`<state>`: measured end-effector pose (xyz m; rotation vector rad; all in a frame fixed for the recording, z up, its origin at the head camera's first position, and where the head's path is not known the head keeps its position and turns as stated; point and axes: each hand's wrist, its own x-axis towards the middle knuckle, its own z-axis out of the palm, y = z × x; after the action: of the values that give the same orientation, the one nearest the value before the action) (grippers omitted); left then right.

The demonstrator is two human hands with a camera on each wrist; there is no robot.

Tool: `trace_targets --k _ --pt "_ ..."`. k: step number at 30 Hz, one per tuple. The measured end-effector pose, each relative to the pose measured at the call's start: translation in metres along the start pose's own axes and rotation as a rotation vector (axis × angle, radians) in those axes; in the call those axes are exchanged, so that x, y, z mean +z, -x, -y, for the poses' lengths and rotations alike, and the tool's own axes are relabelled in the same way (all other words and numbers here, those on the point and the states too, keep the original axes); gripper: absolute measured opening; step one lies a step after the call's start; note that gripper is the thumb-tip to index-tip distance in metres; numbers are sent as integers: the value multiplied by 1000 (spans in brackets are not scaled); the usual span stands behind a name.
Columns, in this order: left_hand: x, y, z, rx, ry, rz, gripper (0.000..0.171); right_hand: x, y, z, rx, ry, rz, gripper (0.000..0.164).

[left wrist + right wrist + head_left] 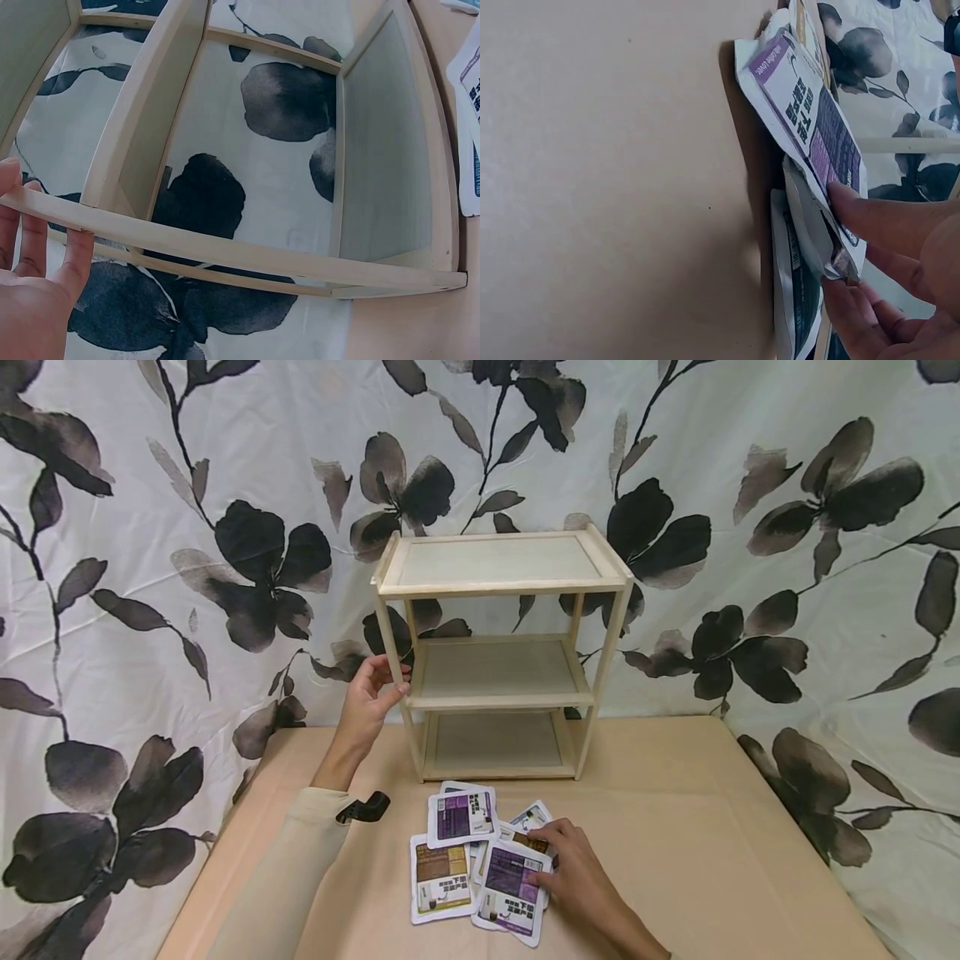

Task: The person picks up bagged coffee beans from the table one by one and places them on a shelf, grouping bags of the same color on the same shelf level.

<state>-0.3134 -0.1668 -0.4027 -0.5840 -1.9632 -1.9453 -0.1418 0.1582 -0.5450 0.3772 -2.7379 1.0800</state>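
Observation:
A small three-tier wooden shelf [498, 562] stands upright at the back of the table. My left hand [366, 700] holds its left front post at middle-tier height; in the left wrist view, fingers [73, 266] lie behind that post. Several flat white-edged packets lie overlapping in front of the shelf. Between thumb and fingers, my right hand [576, 870] pinches the right edge of a purple-labelled coffee packet [512, 906]. Its printed face and crimped rim show in the right wrist view. A brown-labelled packet [442, 875] and another purple packet [462, 815] lie to its left.
The light tan table [675, 827] extends on both sides of the packets. Behind the shelf hangs a white cloth [540, 468] with dark flowers. A black strap mount [365, 807] sits on my left wrist.

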Motion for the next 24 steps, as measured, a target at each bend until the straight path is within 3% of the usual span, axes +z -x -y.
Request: trace_targets --k 8,14,18,24 --pt "0 -1 0 5 10 4 39 -3 7 11 60 132 -90 52" --pt "0 -1 -1 -4 20 -3 37 5 13 16 135 120 16 61" --pt "0 -1 -1 -9 8 6 39 11 15 16 108 79 17 62" --pt "0 0 -1 -11 -1 9 45 13 15 13 114 -104 19 63"
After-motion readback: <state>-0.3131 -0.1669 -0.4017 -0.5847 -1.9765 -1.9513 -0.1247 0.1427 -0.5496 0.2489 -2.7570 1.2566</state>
